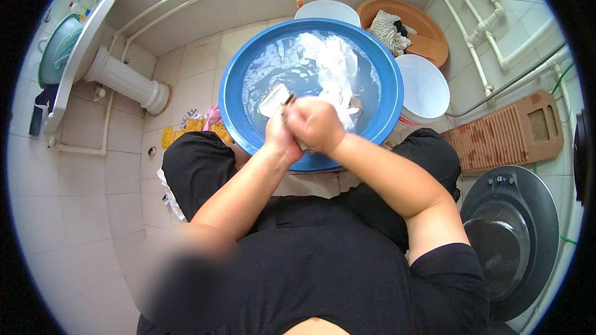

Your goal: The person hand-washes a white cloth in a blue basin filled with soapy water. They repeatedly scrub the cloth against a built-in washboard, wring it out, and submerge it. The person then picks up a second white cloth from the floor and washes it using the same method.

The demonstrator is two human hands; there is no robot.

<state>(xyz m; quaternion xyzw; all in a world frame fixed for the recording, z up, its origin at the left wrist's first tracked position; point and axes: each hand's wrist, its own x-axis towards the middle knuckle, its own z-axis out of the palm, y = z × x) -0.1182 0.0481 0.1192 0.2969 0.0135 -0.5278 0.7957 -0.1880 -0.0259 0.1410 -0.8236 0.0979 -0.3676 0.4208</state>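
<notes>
Over the near rim of a large blue basin point(225, 96), my two hands meet. My right hand point(315, 125) is a closed fist, slightly blurred, pressed against my left hand point(282, 138), which is closed too. A small brownish, cloth-like edge point(289, 99) pokes out above them; what it belongs to is mostly hidden by the fingers. Cloudy, sudsy water fills the basin. A white garment point(335, 65) lies partly sunk in it, right of centre. Just beyond my left hand, a white rectangular dish point(273, 100) sits in the water.
Behind and right of the basin stand a white bucket point(329, 7), a brown tub point(437, 43) with striped cloth, and another white bucket point(425, 90). A washboard point(506, 133) and dark basin point(541, 236) are at right. Left are a pedestal sink point(127, 80) and coloured clothes point(198, 125).
</notes>
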